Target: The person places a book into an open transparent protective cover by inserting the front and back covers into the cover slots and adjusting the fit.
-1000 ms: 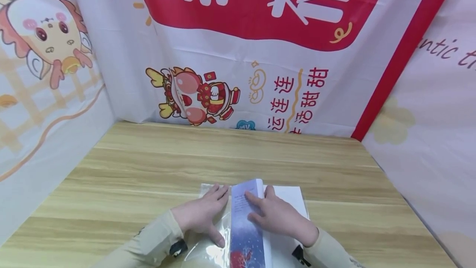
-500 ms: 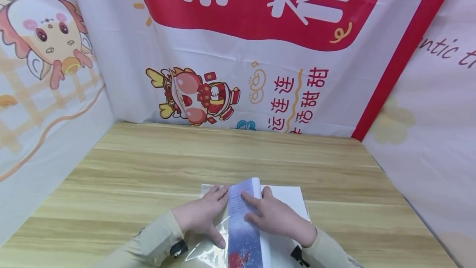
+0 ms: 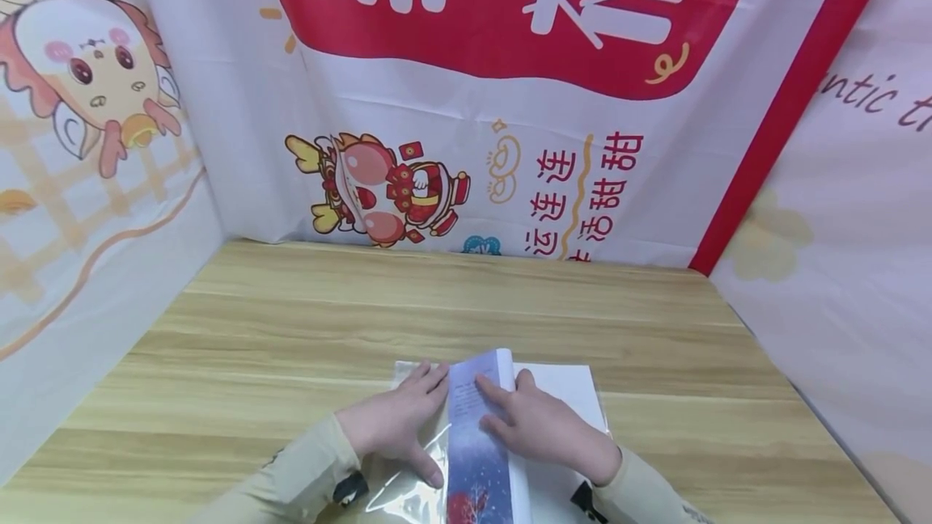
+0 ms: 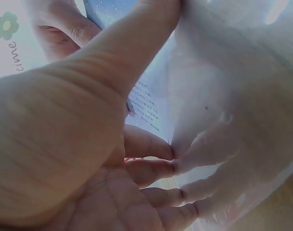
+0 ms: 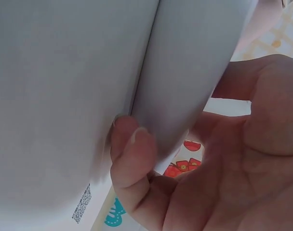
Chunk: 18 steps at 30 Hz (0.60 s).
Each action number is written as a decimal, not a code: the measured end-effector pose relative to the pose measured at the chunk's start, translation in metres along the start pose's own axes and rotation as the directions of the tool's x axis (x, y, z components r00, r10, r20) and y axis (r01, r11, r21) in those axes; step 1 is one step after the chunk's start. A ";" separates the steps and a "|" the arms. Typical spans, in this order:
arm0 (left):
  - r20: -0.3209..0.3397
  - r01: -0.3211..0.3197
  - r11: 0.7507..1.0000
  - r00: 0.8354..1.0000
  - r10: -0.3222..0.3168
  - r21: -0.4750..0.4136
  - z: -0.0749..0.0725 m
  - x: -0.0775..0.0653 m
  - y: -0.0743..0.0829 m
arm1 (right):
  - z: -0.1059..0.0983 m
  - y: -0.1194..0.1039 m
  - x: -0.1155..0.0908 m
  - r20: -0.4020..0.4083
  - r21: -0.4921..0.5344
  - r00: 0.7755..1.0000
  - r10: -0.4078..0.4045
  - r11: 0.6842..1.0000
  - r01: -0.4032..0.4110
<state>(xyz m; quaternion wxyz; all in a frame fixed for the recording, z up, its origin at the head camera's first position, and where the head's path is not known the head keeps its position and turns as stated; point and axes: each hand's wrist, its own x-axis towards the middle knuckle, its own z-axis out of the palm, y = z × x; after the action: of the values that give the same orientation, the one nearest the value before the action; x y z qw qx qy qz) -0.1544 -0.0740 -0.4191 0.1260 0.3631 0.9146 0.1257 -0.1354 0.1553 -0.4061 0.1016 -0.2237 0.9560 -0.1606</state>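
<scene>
Printed cloths hang on three sides; the back cloth [image 3: 451, 75] carries a large red panel and a dragon figure and meets the far edge of the bench [image 3: 277, 330], whose top is pale wood grain. Midway between the bench's left and right edges, well apart from the far corners and running out of view towards the near edge, lies a white sheet [image 3: 564, 395]. To its left, clear film [image 3: 415, 504] lies on the bench, shiny and a little rumpled. Between the two stands out a blue printed flap [image 3: 476, 451], with small text near its top, white snow specks and a red tree low down; its right side bends over to show a white back. Pale sleeves reach in from the near side, the left sleeve [image 3: 291, 475] and the right sleeve [image 3: 644, 492]. Of the hands, the left hand [image 3: 400, 420] lies spread on the film, thumb held wide of the fingers and beside the flap; the right hand [image 3: 546, 427] pinches the flap, index finger and thumb on the blue face, other fingers curled against the white behind. A black wrist piece [image 3: 349, 488] sits at the left cuff. Smallest is a square code [image 5: 82, 204] on the white paper, seen from the right wrist
</scene>
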 end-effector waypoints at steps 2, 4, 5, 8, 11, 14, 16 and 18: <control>0.000 -0.001 1.000 1.000 0.001 0.002 0.000 0.000 0.000 | 0.001 0.000 0.000 0.008 -0.007 1.000 0.000 1.000 0.000; -0.002 -0.005 1.000 1.000 0.005 0.004 0.000 -0.001 0.000 | 0.001 0.001 0.001 0.014 -0.006 1.000 0.002 1.000 -0.001; -0.003 -0.006 1.000 1.000 0.006 0.006 0.000 -0.001 0.000 | 0.001 0.001 0.001 0.018 -0.004 1.000 0.004 1.000 -0.004; -0.010 -0.017 1.000 1.000 0.017 0.013 0.001 0.000 -0.001 | 0.001 0.001 0.001 0.029 0.005 0.999 0.015 1.000 -0.015; -0.012 -0.024 0.999 1.000 0.024 0.029 0.002 0.000 -0.002 | 0.000 0.000 0.001 0.036 0.009 0.999 0.021 1.000 -0.022; -0.009 -0.024 0.999 1.000 0.025 0.035 0.001 0.001 -0.002 | 0.000 0.000 0.001 0.037 0.010 0.999 0.015 1.000 -0.015; -0.005 -0.022 0.999 1.000 0.023 0.039 0.001 0.001 -0.001 | 0.000 0.000 0.001 0.038 0.009 0.999 0.012 1.000 -0.012; -0.002 -0.022 0.999 1.000 0.022 0.036 0.000 0.001 -0.001 | -0.001 0.001 0.001 0.037 0.012 0.999 0.011 1.000 -0.011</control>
<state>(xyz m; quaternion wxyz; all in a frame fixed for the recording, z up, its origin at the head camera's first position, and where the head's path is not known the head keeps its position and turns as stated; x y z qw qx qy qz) -0.1554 -0.0742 -0.4195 0.1170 0.3751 0.9129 0.1110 -0.1370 0.1555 -0.4060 0.1215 -0.2207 0.9541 -0.1619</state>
